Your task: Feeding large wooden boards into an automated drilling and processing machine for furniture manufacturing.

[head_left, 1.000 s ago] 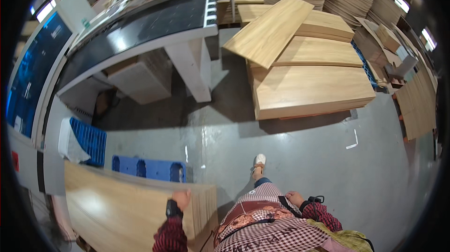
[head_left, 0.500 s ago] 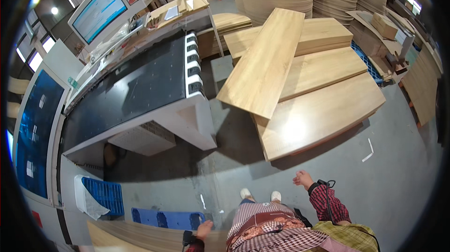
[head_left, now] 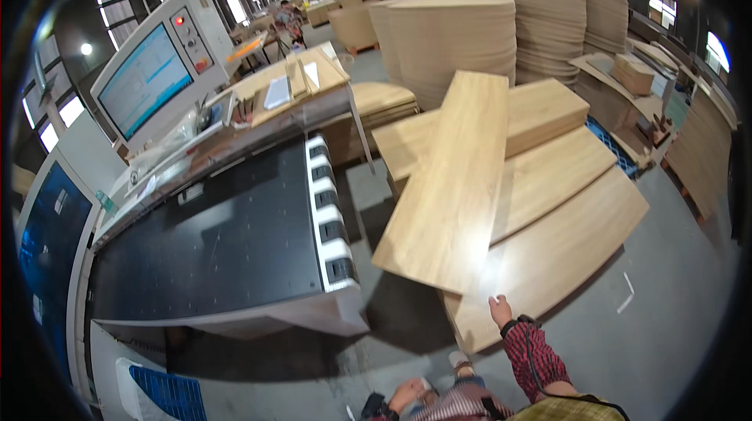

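Observation:
My right hand (head_left: 500,311) is stretched forward over the near end of a stack of wood-grain boards (head_left: 564,245). Its fingers look curled together, and what they hold, if anything, is too small to make out. Just ahead and to its left is the near end of a loose long board (head_left: 450,194), which lies slantwise across the stacked boards. My left hand (head_left: 406,396) hangs low in front of my body, its fingers loosely bent and apart, with nothing visible in them.
On the left stands a machine with a black bed (head_left: 211,245) and a screen (head_left: 146,80). A blue crate (head_left: 168,393) sits below it. A worktable (head_left: 313,80) is behind the bed. Tall stacks of curved panels (head_left: 450,37) rise beyond the boards, and more panels (head_left: 705,155) lean at right.
My view has tilted up and I have come nearer the boards. My right hand has moved forward to the stack and its fingers have curled. My left hand has come in toward my body.

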The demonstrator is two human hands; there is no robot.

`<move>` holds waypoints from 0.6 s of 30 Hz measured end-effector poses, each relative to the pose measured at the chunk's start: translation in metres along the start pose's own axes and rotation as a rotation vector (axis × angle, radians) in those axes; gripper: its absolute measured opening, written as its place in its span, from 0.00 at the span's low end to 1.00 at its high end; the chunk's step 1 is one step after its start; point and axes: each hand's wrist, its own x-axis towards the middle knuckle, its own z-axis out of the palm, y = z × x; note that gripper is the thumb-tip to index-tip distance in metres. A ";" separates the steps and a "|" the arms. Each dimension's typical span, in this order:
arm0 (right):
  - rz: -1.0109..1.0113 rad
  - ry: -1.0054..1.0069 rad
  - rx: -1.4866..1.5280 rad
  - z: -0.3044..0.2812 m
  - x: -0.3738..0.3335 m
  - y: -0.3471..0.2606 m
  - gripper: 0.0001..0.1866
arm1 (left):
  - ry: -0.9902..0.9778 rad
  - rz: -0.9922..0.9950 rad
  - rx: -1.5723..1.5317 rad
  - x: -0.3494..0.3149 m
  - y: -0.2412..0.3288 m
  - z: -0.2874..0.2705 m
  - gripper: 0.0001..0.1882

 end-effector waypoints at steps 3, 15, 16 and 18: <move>0.065 0.121 -0.023 0.005 0.044 -0.016 0.35 | 0.000 -0.283 -0.471 0.001 0.050 -0.006 0.13; 0.056 0.035 0.627 0.080 0.138 -0.075 0.29 | -0.002 -0.378 -0.903 0.154 -0.025 -0.016 0.25; 0.042 0.102 0.541 0.068 0.142 -0.063 0.28 | -0.044 -0.390 -0.899 0.168 0.001 -0.008 0.25; 0.068 0.181 0.501 0.042 0.135 -0.053 0.24 | 0.064 -0.454 -0.722 0.184 0.110 -0.021 0.32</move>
